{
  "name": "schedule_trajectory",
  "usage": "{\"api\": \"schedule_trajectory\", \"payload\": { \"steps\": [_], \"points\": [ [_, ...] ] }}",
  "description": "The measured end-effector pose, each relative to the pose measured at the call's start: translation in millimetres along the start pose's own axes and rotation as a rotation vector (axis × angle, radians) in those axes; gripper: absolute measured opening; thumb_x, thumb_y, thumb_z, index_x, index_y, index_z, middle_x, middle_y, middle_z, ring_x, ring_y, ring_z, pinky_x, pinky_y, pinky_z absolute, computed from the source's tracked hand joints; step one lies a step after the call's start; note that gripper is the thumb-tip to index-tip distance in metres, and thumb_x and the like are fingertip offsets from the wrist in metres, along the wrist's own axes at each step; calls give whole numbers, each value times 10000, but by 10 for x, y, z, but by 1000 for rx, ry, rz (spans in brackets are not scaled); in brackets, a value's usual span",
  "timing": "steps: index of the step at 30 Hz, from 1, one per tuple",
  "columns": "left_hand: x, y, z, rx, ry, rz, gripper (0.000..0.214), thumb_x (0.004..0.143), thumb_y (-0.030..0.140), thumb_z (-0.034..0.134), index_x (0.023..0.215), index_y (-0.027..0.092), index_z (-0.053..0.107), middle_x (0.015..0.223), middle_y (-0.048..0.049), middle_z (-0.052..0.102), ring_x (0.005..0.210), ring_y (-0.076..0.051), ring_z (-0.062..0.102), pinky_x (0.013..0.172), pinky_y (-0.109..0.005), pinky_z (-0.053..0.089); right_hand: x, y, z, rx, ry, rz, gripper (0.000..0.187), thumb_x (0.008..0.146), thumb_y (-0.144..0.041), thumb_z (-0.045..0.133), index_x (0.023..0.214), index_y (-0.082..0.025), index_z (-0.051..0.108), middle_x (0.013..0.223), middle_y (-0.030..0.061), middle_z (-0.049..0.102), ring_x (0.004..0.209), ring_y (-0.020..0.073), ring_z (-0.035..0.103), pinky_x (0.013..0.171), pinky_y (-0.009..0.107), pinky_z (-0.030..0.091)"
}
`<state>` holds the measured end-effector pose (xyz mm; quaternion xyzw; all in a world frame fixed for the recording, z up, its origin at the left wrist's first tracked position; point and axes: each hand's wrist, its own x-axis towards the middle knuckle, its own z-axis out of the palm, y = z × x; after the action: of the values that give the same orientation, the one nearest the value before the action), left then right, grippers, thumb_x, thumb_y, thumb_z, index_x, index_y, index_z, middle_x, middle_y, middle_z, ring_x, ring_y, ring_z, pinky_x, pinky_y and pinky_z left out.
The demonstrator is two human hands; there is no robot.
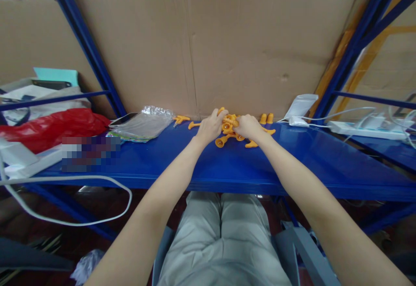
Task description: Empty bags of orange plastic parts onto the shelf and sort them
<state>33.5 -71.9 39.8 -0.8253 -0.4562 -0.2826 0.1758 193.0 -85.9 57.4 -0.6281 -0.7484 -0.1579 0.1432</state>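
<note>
A small pile of orange plastic pieces (229, 123), some with flared, cup-like ends, lies on the blue shelf top between my hands. My left hand (212, 126) is at the pile's left side, fingers closed round an orange plastic piece (221, 110) whose tip shows above them. On the right, my right hand (248, 127) has its fingers curled in against an orange plastic piece (236, 123). Its fingertips are partly hidden. One flared orange piece (221, 141) lies at the near edge of the pile, and a curved orange piece (251, 144) lies below my right hand.
Two upright orange pieces (267, 118) stand behind my right hand; others (182, 118) lie at left. A clear plastic bag (143, 123), red bag (58, 125) and white cable (125, 208) are further left. A white power strip (367, 130) is at right. Cardboard (243, 52) closes the back.
</note>
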Motion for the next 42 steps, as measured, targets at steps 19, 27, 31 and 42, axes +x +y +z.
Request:
{"api": "schedule_trajectory", "payload": {
  "steps": [19,27,31,42],
  "points": [
    [47,-119,-29,-320,-116,-84,358,811,87,465,1141,223,499,921,-51,655,906,-222,644,817,-324,470,-18,-66,30,-174,46,-122,291,925,-225,478,1062,-85,694,987,223,722,973,273,683,807,313,440],
    [-44,18,-12,-177,-80,-71,329,854,130,455,1170,199,517,1093,-105,632,1050,-249,628,857,-333,475,-40,-15,23,-200,11,-119,313,921,-243,469,1076,-70,679,986,228,722,1007,282,680,844,339,441],
    [-61,147,11,-77,-109,-43,381,863,111,425,1229,171,511,1146,-136,612,1047,-253,633,852,-328,478,-67,17,49,-147,-38,-104,327,905,-274,486,1063,-80,697,998,211,725,986,286,684,819,337,470],
    [7,-2,29,-255,-29,-140,246,769,143,541,989,248,570,786,-26,662,853,-227,653,716,-278,448,0,-57,123,-143,5,-136,325,917,-256,463,1044,-90,712,971,217,730,997,287,687,822,334,455]
  ]
}}
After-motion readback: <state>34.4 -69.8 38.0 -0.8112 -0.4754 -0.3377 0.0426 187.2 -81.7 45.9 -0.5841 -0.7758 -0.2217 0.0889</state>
